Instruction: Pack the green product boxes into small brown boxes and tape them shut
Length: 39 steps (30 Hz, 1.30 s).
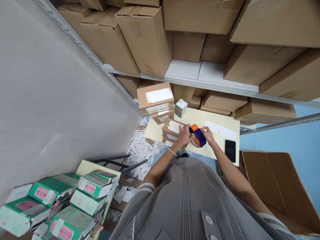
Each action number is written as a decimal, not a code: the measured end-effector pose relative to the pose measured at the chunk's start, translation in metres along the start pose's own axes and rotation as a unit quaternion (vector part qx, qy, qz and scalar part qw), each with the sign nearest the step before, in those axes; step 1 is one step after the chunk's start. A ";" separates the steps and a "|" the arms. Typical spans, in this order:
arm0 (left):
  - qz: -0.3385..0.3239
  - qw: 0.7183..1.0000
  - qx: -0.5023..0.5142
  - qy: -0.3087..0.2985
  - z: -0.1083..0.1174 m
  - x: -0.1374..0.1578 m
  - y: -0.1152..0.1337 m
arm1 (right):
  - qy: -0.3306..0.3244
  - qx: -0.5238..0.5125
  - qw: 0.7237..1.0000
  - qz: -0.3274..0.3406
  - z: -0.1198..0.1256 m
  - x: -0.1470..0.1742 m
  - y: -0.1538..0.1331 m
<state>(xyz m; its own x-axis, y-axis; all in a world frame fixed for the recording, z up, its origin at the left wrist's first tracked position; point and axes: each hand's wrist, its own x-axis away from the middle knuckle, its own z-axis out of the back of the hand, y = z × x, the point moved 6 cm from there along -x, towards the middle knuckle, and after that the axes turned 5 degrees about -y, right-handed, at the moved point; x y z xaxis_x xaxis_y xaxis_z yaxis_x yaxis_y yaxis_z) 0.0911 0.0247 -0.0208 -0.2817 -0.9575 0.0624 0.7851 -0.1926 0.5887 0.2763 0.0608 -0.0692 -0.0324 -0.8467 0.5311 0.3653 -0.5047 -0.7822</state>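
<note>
The tape dispenser (200, 137) looks smooth plastic; the carton (172, 132), matt cardboard.

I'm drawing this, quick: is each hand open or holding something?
Left hand: partly curled beside the tape dispenser; whether it grips can't be told.
Right hand: closed, seemingly holding the tape dispenser's edge.

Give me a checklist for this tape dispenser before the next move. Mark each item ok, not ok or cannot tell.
1. Hands at the orange-and-dark-blue round tape dispenser: ok; left hand and right hand are on either side.
2. Firm grip: cannot tell; fingers partly hidden.
3. Tape's free end: cannot tell; too small to see.
4. Room beside the left hand: not ok; a brown cardboard box with white labels crowds it.
5. Black rectangular phone apart from the dispenser: ok; it lies flat on the pale-yellow tabletop.
</note>
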 end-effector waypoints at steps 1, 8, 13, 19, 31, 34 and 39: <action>-0.003 1.000 -0.002 -0.003 0.000 0.001 0.001 | -0.018 -0.013 1.000 -0.012 -0.002 0.000 0.003; 0.010 0.999 -0.031 -0.001 -0.001 0.010 0.009 | -0.162 -0.091 0.980 -0.072 -0.030 0.010 0.021; 0.047 0.999 -0.012 0.016 0.004 0.006 0.001 | -0.151 -0.113 0.979 -0.075 -0.043 0.014 0.025; 0.000 0.997 0.041 -0.064 0.012 0.012 -0.008 | -0.107 -0.106 0.987 -0.065 -0.036 0.010 0.018; 0.043 0.998 -0.023 0.046 0.021 0.010 0.000 | -0.061 0.004 0.998 -0.005 -0.035 0.019 -0.014; 0.051 0.998 -0.020 0.035 0.017 0.017 -0.009 | -0.182 -0.032 0.983 -0.004 -0.045 0.031 -0.019; 0.012 1.000 -0.020 -0.016 0.012 0.020 -0.022 | -0.313 -0.137 0.939 -0.046 -0.058 0.051 -0.013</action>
<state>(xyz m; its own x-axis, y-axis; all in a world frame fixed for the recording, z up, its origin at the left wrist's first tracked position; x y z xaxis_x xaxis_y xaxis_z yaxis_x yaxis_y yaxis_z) 0.0614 0.0119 -0.0226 -0.2793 -0.9547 0.1023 0.8130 -0.1784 0.5543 0.2157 0.0148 -0.0509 0.5320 -0.5754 0.6212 0.1316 -0.6685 -0.7320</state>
